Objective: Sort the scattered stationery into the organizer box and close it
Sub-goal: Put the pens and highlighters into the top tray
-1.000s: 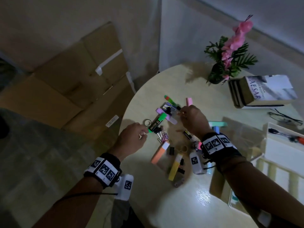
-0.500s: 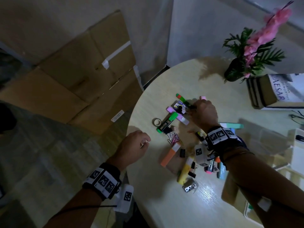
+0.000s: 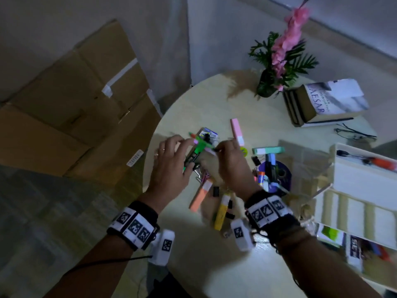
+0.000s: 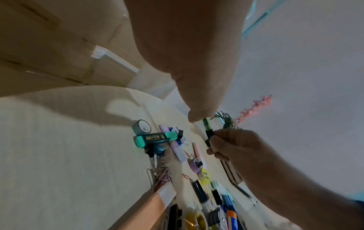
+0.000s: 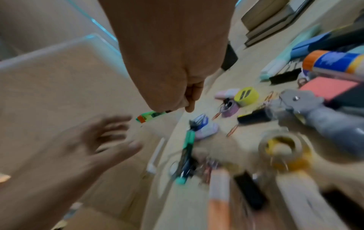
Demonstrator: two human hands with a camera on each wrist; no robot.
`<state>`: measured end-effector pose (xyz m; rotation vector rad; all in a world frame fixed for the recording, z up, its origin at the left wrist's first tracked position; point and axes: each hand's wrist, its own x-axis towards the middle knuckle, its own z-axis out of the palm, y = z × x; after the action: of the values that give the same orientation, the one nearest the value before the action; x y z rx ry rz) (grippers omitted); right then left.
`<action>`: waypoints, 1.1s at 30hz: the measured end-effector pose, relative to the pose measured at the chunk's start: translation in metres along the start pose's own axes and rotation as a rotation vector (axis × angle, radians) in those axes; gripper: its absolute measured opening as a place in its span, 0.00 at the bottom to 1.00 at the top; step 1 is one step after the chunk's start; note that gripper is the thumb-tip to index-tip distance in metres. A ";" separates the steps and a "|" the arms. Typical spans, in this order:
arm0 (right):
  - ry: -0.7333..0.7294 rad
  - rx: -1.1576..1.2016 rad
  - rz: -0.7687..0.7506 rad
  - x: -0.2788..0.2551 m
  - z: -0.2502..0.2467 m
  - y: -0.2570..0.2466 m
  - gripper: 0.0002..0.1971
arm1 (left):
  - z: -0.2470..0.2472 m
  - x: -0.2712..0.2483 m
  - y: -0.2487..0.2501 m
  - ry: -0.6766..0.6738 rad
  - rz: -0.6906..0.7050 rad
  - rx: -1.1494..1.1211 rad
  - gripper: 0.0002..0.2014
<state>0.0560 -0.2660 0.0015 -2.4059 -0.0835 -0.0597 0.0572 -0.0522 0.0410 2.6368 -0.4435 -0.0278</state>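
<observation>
Scattered stationery lies on the round table (image 3: pixel 193 108): a green highlighter (image 3: pixel 194 152), an orange one (image 3: pixel 199 197), a yellow one (image 3: pixel 221 215), a pink one (image 3: pixel 237 131), binder clips and paper clips. My right hand (image 3: pixel 217 148) pinches the black end of a thin green pen (image 3: pixel 200 140) with an orange tip (image 5: pixel 141 119), raised above the pile. My left hand (image 3: pixel 180 153) hovers with spread fingers just left of the pen, over the green highlighter (image 4: pixel 152 138), holding nothing. A clear organizer box (image 3: pixel 311 164) stands to the right.
A potted pink flower (image 3: pixel 281 61) and stacked books (image 3: pixel 322 104) stand at the back. A white tray (image 3: pixel 363 179) with pens sits at the far right, glasses (image 3: pixel 354 133) behind it. Cardboard boxes (image 3: pixel 86 104) lean off the table's left edge. A tape roll (image 4: pixel 141 126) lies by the highlighter.
My left hand has opened and moved up from the table's edge to the pile. My right hand has lifted the thin green pen. The head view has swung right.
</observation>
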 end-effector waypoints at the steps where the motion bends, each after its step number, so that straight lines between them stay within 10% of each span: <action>1: -0.026 0.074 -0.001 -0.016 0.000 -0.008 0.05 | -0.002 0.002 0.006 -0.032 0.051 0.103 0.32; 9: -0.217 0.500 0.447 -0.101 -0.036 0.022 0.05 | 0.024 -0.002 0.027 -0.532 0.259 -0.032 0.09; 15: 0.017 -0.169 0.525 -0.129 -0.074 0.070 0.08 | 0.036 -0.032 0.010 -0.423 0.205 -0.197 0.10; 20: -0.077 -0.366 0.588 -0.123 -0.063 0.088 0.26 | 0.030 -0.049 0.001 -0.415 0.101 -0.240 0.10; 33: -0.387 -0.626 0.575 -0.080 -0.076 0.091 0.15 | 0.014 -0.072 -0.010 -0.392 -0.013 -0.302 0.07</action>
<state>-0.0184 -0.3879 -0.0081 -2.9254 0.5198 0.7438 -0.0090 -0.0273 0.0201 2.3323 -0.5048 -0.5769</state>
